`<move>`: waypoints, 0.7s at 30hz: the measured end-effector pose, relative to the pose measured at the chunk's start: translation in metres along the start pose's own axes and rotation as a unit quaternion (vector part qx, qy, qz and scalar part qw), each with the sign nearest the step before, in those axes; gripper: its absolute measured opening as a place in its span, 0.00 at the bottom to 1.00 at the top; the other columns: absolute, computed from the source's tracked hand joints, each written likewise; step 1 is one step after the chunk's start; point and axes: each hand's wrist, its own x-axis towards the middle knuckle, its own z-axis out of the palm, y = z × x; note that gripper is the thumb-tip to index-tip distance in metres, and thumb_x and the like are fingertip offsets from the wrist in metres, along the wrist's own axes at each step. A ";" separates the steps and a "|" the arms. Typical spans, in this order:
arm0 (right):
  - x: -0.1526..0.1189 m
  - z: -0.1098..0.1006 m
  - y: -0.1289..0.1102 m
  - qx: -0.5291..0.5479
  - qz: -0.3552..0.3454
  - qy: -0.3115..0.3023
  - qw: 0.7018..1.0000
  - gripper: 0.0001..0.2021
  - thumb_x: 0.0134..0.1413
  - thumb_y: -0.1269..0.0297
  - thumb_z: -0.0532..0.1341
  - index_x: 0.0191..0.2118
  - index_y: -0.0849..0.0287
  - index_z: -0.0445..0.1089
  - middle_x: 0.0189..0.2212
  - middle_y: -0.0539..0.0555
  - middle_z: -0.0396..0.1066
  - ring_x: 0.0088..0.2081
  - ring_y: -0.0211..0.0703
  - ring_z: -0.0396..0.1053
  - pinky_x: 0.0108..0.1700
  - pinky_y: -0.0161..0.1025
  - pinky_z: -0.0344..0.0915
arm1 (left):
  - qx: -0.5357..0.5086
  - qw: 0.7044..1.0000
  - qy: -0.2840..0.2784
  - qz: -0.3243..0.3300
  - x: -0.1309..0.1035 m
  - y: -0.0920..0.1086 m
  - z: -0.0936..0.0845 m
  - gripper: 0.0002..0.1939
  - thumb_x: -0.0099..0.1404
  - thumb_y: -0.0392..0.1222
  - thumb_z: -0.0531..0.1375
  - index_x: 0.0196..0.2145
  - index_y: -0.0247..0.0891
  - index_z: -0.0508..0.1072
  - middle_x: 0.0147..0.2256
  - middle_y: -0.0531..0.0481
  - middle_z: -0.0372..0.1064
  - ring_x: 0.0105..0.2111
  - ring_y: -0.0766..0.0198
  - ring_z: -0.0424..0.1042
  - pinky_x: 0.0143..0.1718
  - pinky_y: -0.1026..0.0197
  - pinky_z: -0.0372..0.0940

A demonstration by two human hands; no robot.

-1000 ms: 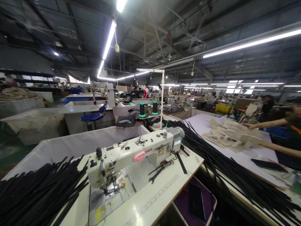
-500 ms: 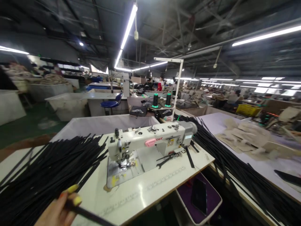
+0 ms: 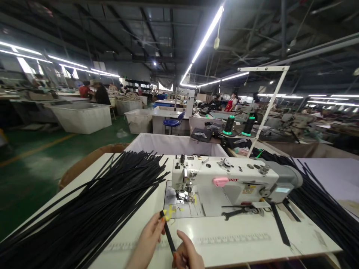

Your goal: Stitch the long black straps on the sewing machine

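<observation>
Left hand (image 3: 147, 239): upper end of a black strip (image 3: 169, 237) pinched between thumb and forefinger, a short tip left showing past the nails. Right hand (image 3: 190, 253): lower part of the strip apparently gripped by thumb and curled fingers, forefinger raised clear; the strip's far end is hidden there. Strip held aslant between the hands, over the front of the tabletop (image 3: 238, 248), just short of the machine's metal plate.

Handling, as judged: the span is best kept flat and lightly drawn, since a narrow band may twist or stretch if pulled hard. Both long edges should be checked for alignment before the pinch is eased. The tip is better left exposed, so that its end can be seen.

Further out: yellow tape (image 3: 170, 211) beside the tip; presser foot (image 3: 183, 196) beyond it on the sewing machine (image 3: 224, 179). Fingertips are best held well back from that foot. Pile of black strips (image 3: 112, 198) to the left; sleeves should be kept off it, as strips could be dragged. Wrench (image 3: 235, 213) lying to the right, under the machine arm, well apart from the hands.
</observation>
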 end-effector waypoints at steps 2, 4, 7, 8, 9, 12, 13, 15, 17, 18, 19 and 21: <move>0.013 0.002 -0.004 0.032 0.004 0.011 0.999 0.27 0.57 0.44 0.52 0.54 0.58 0.68 0.25 0.53 0.72 0.24 0.42 0.67 0.28 0.36 0.64 | 0.105 0.991 0.036 0.075 0.021 -0.012 -0.013 0.23 0.67 0.58 0.52 0.49 0.38 0.70 0.41 0.42 0.72 0.40 0.53 0.73 0.38 0.55 0.69; 0.028 -0.001 -0.010 0.075 0.027 0.021 0.997 0.24 0.59 0.47 0.51 0.50 0.59 0.70 0.29 0.55 0.73 0.29 0.44 0.69 0.34 0.38 0.66 | 0.216 0.964 0.013 0.154 0.037 -0.021 -0.017 0.17 0.69 0.50 0.52 0.48 0.39 0.71 0.47 0.41 0.71 0.47 0.52 0.70 0.48 0.50 0.67; 0.049 -0.008 -0.017 0.111 0.072 0.033 0.991 0.20 0.59 0.54 0.52 0.47 0.62 0.71 0.33 0.57 0.74 0.33 0.45 0.69 0.40 0.40 0.67 | 0.340 0.909 -0.045 0.237 0.051 -0.030 -0.009 0.16 0.69 0.43 0.52 0.52 0.39 0.70 0.50 0.42 0.70 0.50 0.51 0.69 0.53 0.46 0.64; 0.055 -0.010 -0.018 0.117 0.080 0.032 0.989 0.19 0.59 0.56 0.52 0.47 0.63 0.71 0.35 0.58 0.74 0.35 0.46 0.69 0.43 0.42 0.67 | 0.367 0.893 -0.053 0.256 0.054 -0.031 -0.005 0.17 0.69 0.41 0.52 0.54 0.39 0.68 0.52 0.42 0.70 0.51 0.50 0.68 0.54 0.45 0.64; 0.059 -0.011 -0.019 0.123 0.086 0.029 0.988 0.19 0.59 0.57 0.52 0.47 0.64 0.70 0.38 0.60 0.75 0.37 0.47 0.70 0.45 0.43 0.67 | 0.387 0.880 -0.059 0.270 0.057 -0.031 -0.001 0.18 0.69 0.40 0.52 0.55 0.39 0.68 0.53 0.42 0.69 0.52 0.50 0.68 0.54 0.44 0.63; 0.065 -0.011 -0.020 0.136 0.105 0.009 0.985 0.20 0.58 0.60 0.53 0.50 0.66 0.69 0.48 0.64 0.73 0.48 0.51 0.70 0.54 0.46 0.63 | 0.417 0.857 -0.072 0.295 0.066 -0.031 0.005 0.18 0.69 0.38 0.51 0.55 0.39 0.68 0.54 0.43 0.68 0.52 0.50 0.67 0.54 0.43 0.63; 0.066 -0.010 -0.020 0.139 0.113 0.007 0.984 0.20 0.57 0.60 0.54 0.50 0.66 0.69 0.49 0.64 0.72 0.50 0.51 0.69 0.56 0.46 0.61 | 0.420 0.853 -0.077 0.301 0.068 -0.031 0.006 0.18 0.69 0.38 0.51 0.55 0.39 0.69 0.54 0.43 0.68 0.52 0.50 0.66 0.54 0.43 0.64; 0.067 -0.008 -0.021 0.142 0.123 0.007 0.982 0.19 0.57 0.62 0.54 0.50 0.66 0.70 0.48 0.63 0.73 0.51 0.51 0.69 0.57 0.46 0.61 | 0.423 0.848 -0.089 0.308 0.071 -0.030 0.005 0.18 0.69 0.37 0.52 0.54 0.39 0.69 0.54 0.44 0.68 0.53 0.51 0.66 0.55 0.44 0.64; 0.069 -0.004 -0.023 0.149 0.121 0.014 0.981 0.17 0.56 0.65 0.54 0.48 0.66 0.70 0.45 0.62 0.75 0.48 0.50 0.71 0.55 0.46 0.63 | 0.426 0.844 -0.102 0.309 0.072 -0.030 0.005 0.18 0.69 0.37 0.52 0.55 0.38 0.68 0.55 0.43 0.67 0.54 0.51 0.65 0.56 0.45 0.64; 0.071 -0.002 -0.024 0.155 0.114 0.017 0.981 0.16 0.56 0.66 0.53 0.47 0.65 0.71 0.44 0.61 0.75 0.46 0.50 0.71 0.54 0.45 0.63 | 0.428 0.842 -0.109 0.309 0.072 -0.031 0.006 0.18 0.69 0.37 0.53 0.56 0.37 0.68 0.55 0.42 0.67 0.55 0.51 0.64 0.56 0.44 0.63; 0.073 0.000 -0.026 0.161 0.106 0.020 0.981 0.16 0.55 0.67 0.53 0.46 0.65 0.71 0.43 0.60 0.76 0.46 0.49 0.71 0.53 0.44 0.64 | 0.429 0.840 -0.116 0.310 0.073 -0.031 0.006 0.18 0.69 0.37 0.53 0.56 0.35 0.68 0.55 0.42 0.67 0.55 0.51 0.64 0.57 0.44 0.63; 0.076 0.002 -0.029 0.169 0.094 0.023 0.981 0.15 0.55 0.69 0.53 0.45 0.64 0.72 0.42 0.60 0.76 0.45 0.48 0.72 0.52 0.43 0.65 | 0.433 0.836 -0.126 0.314 0.074 -0.031 0.007 0.18 0.69 0.37 0.53 0.55 0.34 0.68 0.55 0.41 0.67 0.56 0.51 0.64 0.57 0.44 0.63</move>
